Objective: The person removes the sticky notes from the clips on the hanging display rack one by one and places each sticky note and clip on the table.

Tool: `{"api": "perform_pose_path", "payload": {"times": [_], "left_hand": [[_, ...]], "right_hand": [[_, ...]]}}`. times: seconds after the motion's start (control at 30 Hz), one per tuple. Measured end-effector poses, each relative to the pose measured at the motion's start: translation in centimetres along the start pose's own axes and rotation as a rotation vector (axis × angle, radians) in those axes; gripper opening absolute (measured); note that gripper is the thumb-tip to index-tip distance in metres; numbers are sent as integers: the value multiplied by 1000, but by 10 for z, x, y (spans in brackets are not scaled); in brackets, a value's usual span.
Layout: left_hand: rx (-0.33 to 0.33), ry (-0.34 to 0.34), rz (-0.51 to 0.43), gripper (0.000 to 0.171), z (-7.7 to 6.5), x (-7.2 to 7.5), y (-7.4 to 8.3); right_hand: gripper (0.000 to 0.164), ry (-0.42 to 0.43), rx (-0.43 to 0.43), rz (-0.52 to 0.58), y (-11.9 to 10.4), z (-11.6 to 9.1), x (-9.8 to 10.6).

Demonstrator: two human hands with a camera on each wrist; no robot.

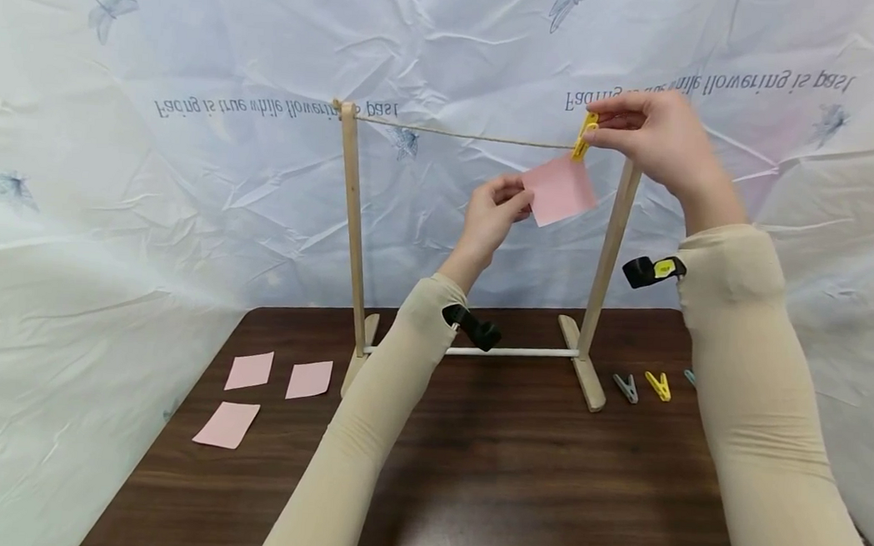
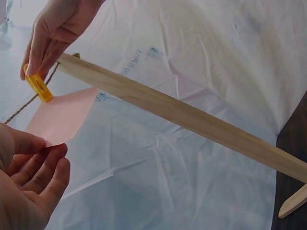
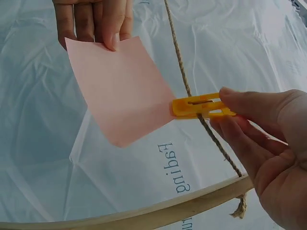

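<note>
My left hand [image 1: 491,214] pinches one edge of a pink paper square [image 1: 560,192] between thumb and fingers. With thumb and fingertips my right hand [image 1: 658,145] grips a yellow clothespin [image 1: 584,137] by its handle end. The clothespin lies across the twine line [image 3: 178,52], and its tip is at the paper's upper edge, as the right wrist view shows. The paper hangs just below the line, near the right post. From the left wrist, the clothespin [image 2: 38,86] and the paper [image 2: 62,117] appear beside the wooden post [image 2: 182,115].
Three more pink squares, one of them a paper square [image 1: 225,424], lie at the table's left. A grey clothespin [image 1: 626,388], a yellow one [image 1: 658,386] and a partly hidden bluish one lie at right. The wooden frame's feet and white crossbar [image 1: 510,353] stand on the dark table [image 1: 514,478].
</note>
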State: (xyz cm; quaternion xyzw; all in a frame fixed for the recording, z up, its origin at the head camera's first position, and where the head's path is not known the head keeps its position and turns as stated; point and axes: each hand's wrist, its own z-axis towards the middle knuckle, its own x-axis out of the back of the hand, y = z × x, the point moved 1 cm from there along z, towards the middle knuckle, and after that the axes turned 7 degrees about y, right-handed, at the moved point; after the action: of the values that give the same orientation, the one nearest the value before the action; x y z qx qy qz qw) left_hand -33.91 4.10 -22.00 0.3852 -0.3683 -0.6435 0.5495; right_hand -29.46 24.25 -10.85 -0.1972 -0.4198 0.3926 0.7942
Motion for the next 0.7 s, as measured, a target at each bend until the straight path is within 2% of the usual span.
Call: {"api": "perform_pose_path", "payload": {"times": [0.17, 0.37, 0.57, 0.7], "left_hand": [[-2, 0, -14, 21, -1, 2, -1], [-12, 6, -36, 21, -2, 3, -2], [-9, 11, -24, 22, -3, 5, -1], [-12, 11, -16, 21, -3, 9, 0]], "right_hand": [[30, 133, 137, 89, 2, -5, -5], [18, 238, 205, 181, 2, -6, -10], [16, 326, 280, 244, -2, -7, -7], [19, 335, 301, 267, -3, -8, -5]]}}
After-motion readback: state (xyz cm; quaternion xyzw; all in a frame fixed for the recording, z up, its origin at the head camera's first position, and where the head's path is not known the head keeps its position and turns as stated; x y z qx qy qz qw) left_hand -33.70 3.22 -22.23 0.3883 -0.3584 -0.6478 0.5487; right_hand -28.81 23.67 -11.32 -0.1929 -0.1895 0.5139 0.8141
